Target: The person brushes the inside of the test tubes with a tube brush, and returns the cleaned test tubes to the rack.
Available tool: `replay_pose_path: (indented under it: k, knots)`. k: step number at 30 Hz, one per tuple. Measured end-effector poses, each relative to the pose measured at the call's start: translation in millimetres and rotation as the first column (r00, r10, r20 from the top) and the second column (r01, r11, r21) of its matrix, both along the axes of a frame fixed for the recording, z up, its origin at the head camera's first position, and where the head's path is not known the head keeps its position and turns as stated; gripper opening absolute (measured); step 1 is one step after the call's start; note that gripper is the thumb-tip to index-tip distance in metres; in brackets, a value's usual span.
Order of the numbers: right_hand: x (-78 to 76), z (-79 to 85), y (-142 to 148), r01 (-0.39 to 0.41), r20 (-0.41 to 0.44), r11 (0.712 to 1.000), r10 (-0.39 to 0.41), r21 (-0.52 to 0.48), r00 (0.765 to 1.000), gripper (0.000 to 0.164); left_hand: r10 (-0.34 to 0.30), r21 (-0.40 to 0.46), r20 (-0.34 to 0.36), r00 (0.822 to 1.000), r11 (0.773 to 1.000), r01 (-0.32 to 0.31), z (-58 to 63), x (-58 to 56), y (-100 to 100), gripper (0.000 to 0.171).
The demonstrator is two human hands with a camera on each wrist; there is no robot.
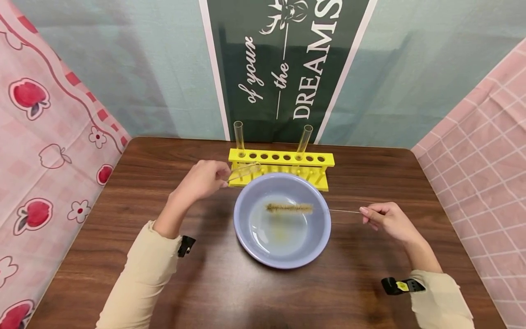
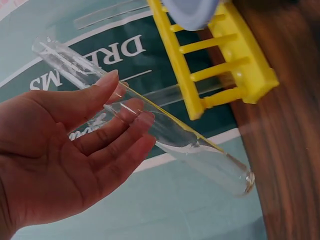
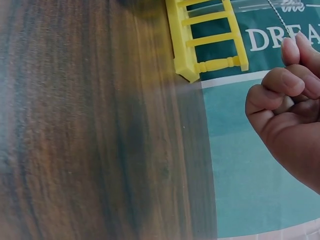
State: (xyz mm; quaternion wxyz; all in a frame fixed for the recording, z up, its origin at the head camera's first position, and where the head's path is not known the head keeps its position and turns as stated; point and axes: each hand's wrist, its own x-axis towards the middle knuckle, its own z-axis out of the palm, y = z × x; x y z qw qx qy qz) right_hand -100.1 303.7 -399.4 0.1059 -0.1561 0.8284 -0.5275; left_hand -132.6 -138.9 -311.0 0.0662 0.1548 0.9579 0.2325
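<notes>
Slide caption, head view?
Left hand pinches a test tube near the yellow rack; right hand holds a brush over a basin.

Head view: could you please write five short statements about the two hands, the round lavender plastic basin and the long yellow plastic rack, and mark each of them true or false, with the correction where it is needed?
1. The left hand holds a slim, clear tube. True.
2. A brown, cylindrical bristle head extends over the basin. True.
3. The right hand pinches the bristle head. False: it pinches the thin metal wire handle.
4. The rack holds five clear tubes. False: two other clear tubes stand in it.
5. The rack is nearer to the person than the basin. False: the basin is nearer.
</notes>
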Motion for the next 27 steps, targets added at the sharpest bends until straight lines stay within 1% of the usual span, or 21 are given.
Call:
replay_pose_path:
  k: [4,9,14,17,22,27]
  knots:
    - [-2.0,4.6,1,0.027,0.042,0.996,-0.023,-0.086,0.999,0.026,0.008,-0.037,0.032,0.999,0.999,-0.007,-8.4,3.2,-5,0.015]
    - [-3.7,10.5,1,0.063,0.067,0.991,-0.055,-0.115,0.996,0.027,0.015,-0.078,0.066,0.998,0.997,-0.01,-17.8,5.3,-7,0.018]
    - [-5.4,13.0,0,0.112,0.058,0.981,-0.104,-0.16,0.993,0.027,0.006,-0.11,0.062,0.998,0.994,0.001,-29.1,6.6,-6,0.02]
    - [-6.8,13.3,-1,0.121,0.05,0.972,-0.113,-0.203,0.992,0.027,-0.001,-0.114,0.052,0.999,0.993,0.007,-34.5,7.2,-5,0.02]
    - [-7.7,14.4,-4,0.091,0.043,0.964,-0.083,-0.25,0.996,0.027,-0.019,-0.11,0.045,0.999,0.994,0.024,-37.7,8.1,-2,0.02]
    - [-7.6,14.3,-6,0.096,0.051,0.959,-0.085,-0.265,0.995,0.028,-0.034,-0.095,0.048,0.998,0.995,0.038,-38.8,10.1,1,0.019]
